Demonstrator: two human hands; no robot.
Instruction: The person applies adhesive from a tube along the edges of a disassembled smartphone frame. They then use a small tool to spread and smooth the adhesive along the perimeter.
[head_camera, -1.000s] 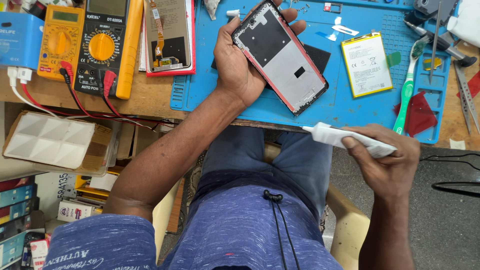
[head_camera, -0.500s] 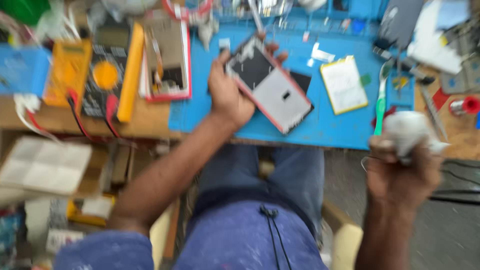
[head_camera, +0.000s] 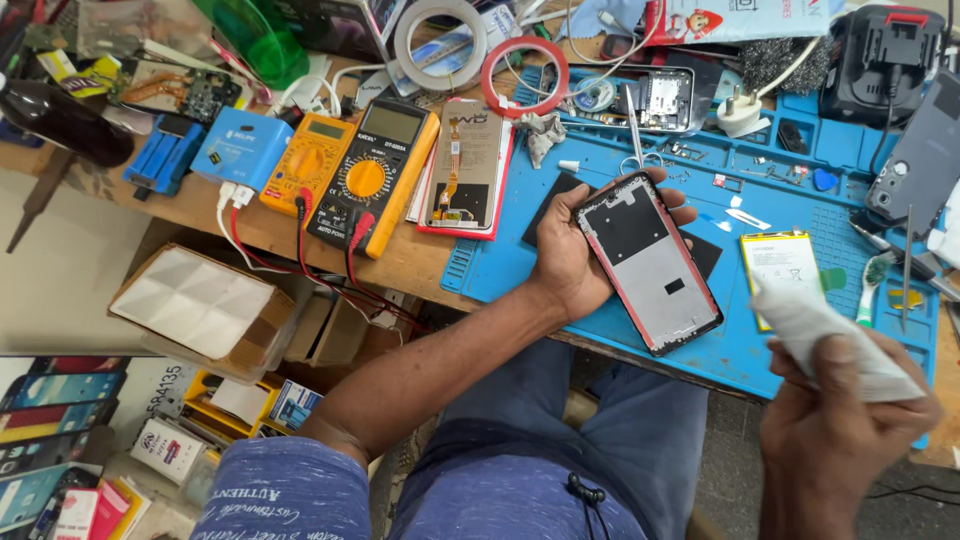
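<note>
Red-rimmed phone frame (head_camera: 650, 262), stripped bare, sits gripped in our left hand (head_camera: 565, 250); our right hand (head_camera: 835, 440) at five o'clock clutches a white tube (head_camera: 825, 335), battery (head_camera: 782, 266) unfitted.

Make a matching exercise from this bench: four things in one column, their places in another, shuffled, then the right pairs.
Things:
1. phone frame
2. white tube
3. multimeters
4. battery

Places:
A. lying on the blue mat, right of the left hand
B. on the wooden desk, left of the mat
C. held in the left hand
D. held in the right hand

Pairs: 1-C, 2-D, 3-B, 4-A
</note>
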